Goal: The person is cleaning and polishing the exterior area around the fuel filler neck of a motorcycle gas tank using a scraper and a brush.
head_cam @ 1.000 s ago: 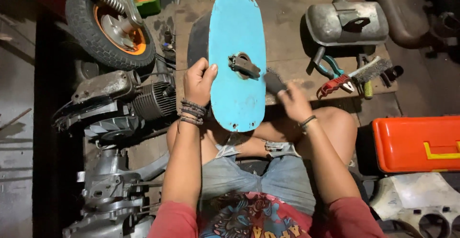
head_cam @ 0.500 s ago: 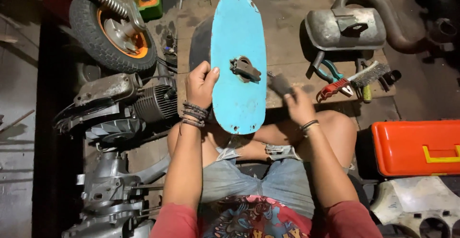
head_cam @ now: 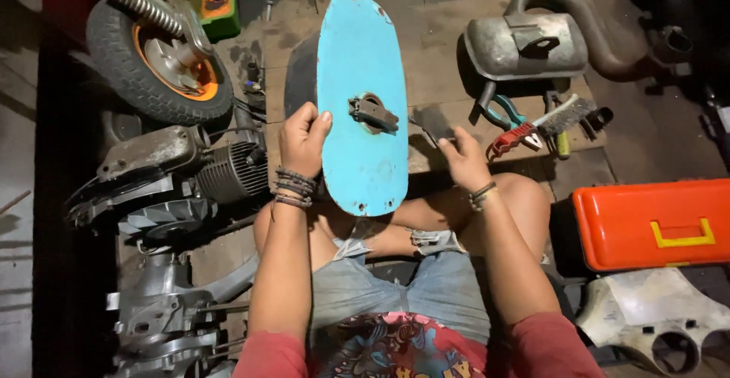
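I sit cross-legged on a wooden floor. My left hand (head_cam: 303, 139) grips the left edge of a light blue oval metal panel (head_cam: 361, 58), which stands tilted over my knees with a rusty latch (head_cam: 372, 112) at its middle. My right hand (head_cam: 462, 159) holds a small dark flat piece, like sandpaper (head_cam: 434, 122), just to the right of the panel's edge. Beaded bracelets circle both wrists.
A scooter engine with wheel (head_cam: 157, 64) lies at the left. A grey exhaust muffler (head_cam: 526, 46), pliers (head_cam: 511, 136) and a wire brush (head_cam: 566, 114) lie at the right. An orange toolbox (head_cam: 654, 224) and a white body part (head_cam: 655, 316) sit at the lower right.
My right hand with the dark piece has drifted slightly away from the panel's edge. The left hand keeps its grip on the panel, which has barely shifted.
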